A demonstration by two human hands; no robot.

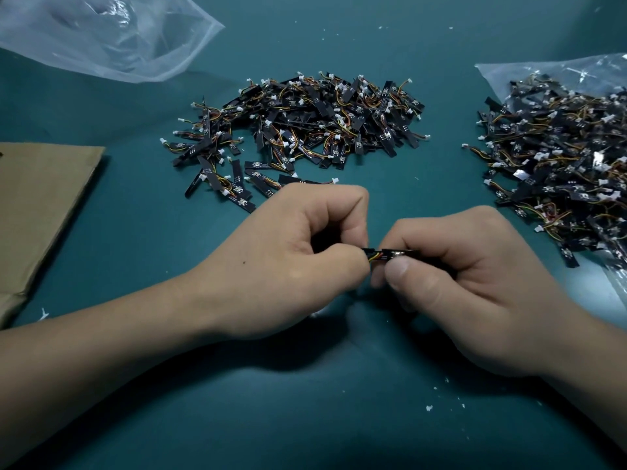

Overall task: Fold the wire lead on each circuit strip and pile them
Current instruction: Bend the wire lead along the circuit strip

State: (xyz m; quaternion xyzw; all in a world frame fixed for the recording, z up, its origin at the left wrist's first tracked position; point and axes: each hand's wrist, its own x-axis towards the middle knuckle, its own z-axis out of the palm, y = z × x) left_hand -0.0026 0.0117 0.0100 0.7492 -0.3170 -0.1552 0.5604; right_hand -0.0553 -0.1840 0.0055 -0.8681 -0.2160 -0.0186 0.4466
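Observation:
Both hands meet over the green mat near the centre. My right hand (468, 276) grips a black circuit strip (395, 253), thumb on top, most of the strip hidden in the fist. My left hand (298, 259) pinches the strip's coloured wire lead (374, 256) at its left end, fingers curled. A large pile of black strips with wires and white connectors (305, 127) lies behind my hands. A second heap of strips (556, 164) lies at the right on a clear plastic bag.
An empty clear plastic bag (101, 32) lies at the back left. A flat brown cardboard piece (37, 205) lies at the left edge. Small white scraps (429, 408) dot the green mat (305, 418) in front.

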